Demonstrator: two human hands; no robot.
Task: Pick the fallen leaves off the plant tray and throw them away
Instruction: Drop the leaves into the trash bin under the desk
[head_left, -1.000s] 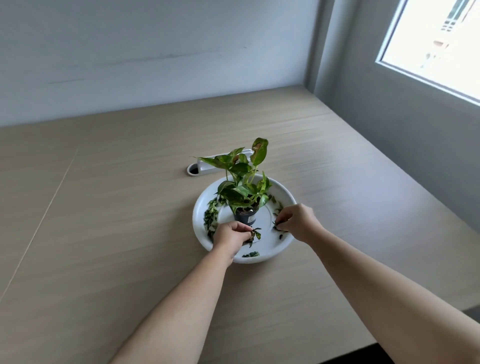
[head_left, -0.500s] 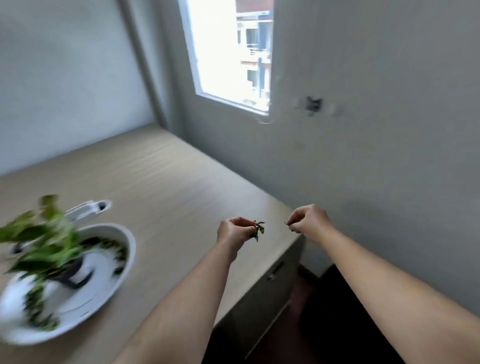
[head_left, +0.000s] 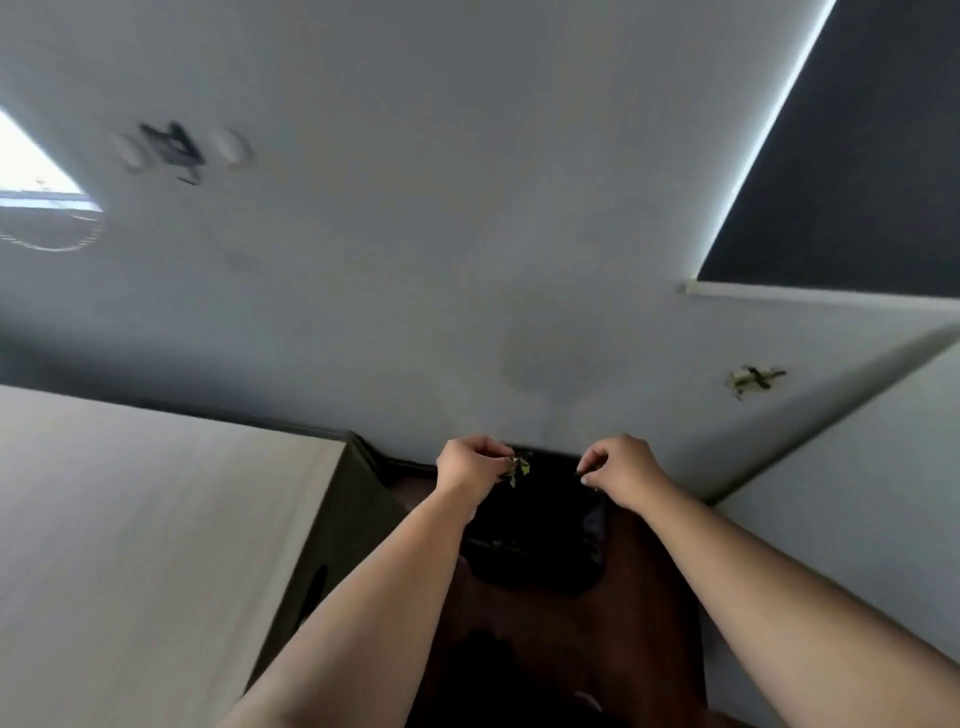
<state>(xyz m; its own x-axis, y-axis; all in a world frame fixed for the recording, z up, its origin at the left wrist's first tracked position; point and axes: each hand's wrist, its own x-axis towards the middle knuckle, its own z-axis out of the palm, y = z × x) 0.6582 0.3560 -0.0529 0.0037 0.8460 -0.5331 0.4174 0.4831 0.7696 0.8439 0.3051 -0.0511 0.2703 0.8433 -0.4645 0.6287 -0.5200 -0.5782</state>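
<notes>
Both arms reach fwd over a dark bin w/ a black liner that sits on the dark reddish floor against the grey wall, just right of the light wood desk.

Left hand: fingers curled in tight, thumb and fingertips pinched on a small bunch of green fallen leaves. The leaves stick out to the right of the fingertips, hanging in the air above the bin's dark opening, not touching it.

Right hand: also curled, thumb and forefinger pressed together in a pinch. A tiny dark-green bit shows at the fingertips, approx. at the left edge of the hand; too small to say for sure what it is, prob. a leaf scrap. Hand sits over the right part of the bin opening.

The two hands are near each other at about the same height, apart, w/ the leaves between them. Neither hand touches the bin or the desk.

Desk corner lies left of the left forearm; its dark side panel faces the bin. Plant tray isn't in view.

On the wall: a blurred dark fitting upper left, a bright window edge at far left, a dark panel w/ a lit edge upper right, and a small pale patch w/ dark marks lower right. Picture is motion-blurred, so fine detail in the bin can't be made out.
</notes>
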